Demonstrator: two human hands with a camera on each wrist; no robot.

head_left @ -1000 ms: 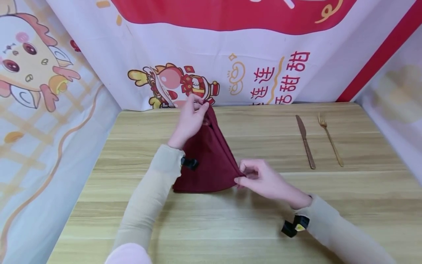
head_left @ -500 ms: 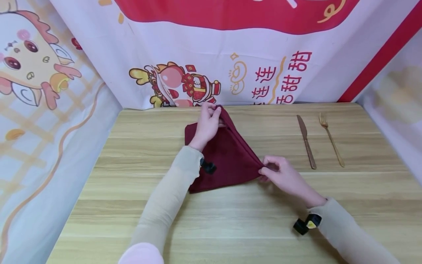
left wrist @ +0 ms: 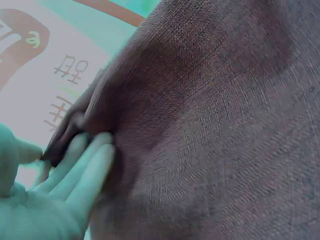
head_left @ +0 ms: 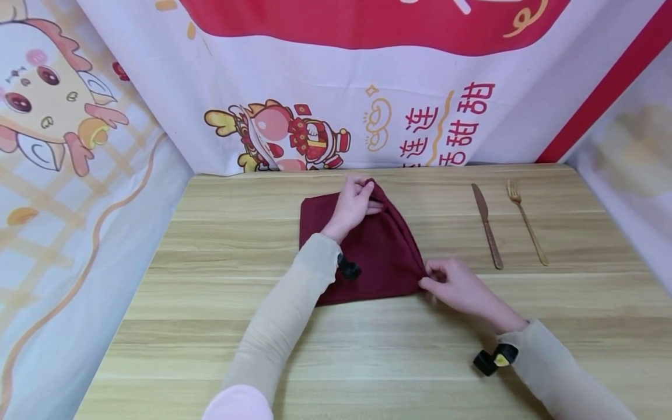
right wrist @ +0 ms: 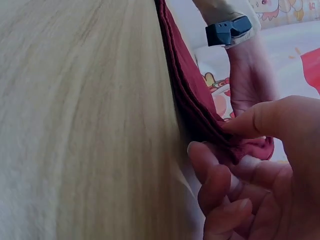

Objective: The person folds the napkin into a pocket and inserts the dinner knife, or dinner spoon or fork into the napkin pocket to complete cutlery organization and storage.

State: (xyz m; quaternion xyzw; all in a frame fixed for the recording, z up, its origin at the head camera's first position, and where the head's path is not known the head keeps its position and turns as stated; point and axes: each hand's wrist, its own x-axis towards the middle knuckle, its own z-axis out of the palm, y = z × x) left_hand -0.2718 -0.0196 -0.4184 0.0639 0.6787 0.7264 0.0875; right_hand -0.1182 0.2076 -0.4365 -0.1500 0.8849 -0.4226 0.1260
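Note:
A dark red folded cloth napkin point(head_left: 388, 256) lies over the middle of the table, its right edge lifted a little between both hands. My left hand point(head_left: 353, 207) pinches its far right corner, and the arm crosses over the cloth. At the near right corner, my right hand point(head_left: 455, 284) pinches the layers between thumb and fingers. In the left wrist view the napkin point(left wrist: 215, 130) fills most of the picture beside my left hand point(left wrist: 65, 195). Several stacked layers of the napkin point(right wrist: 187, 75) show at the edge in the right wrist view, gripped by the right hand point(right wrist: 265, 175).
To the right of the napkin lie a copper-coloured knife point(head_left: 487, 226) and a gold fork point(head_left: 527, 223), side by side on the wooden table point(head_left: 367, 361). A printed white and red curtain point(head_left: 399, 76) hangs along the table's far edge.
Both hands have shifted to the right with the napkin. The left hand has also come lower and nearer. More of the napkin's left part shows on the table; knife and fork stay put.

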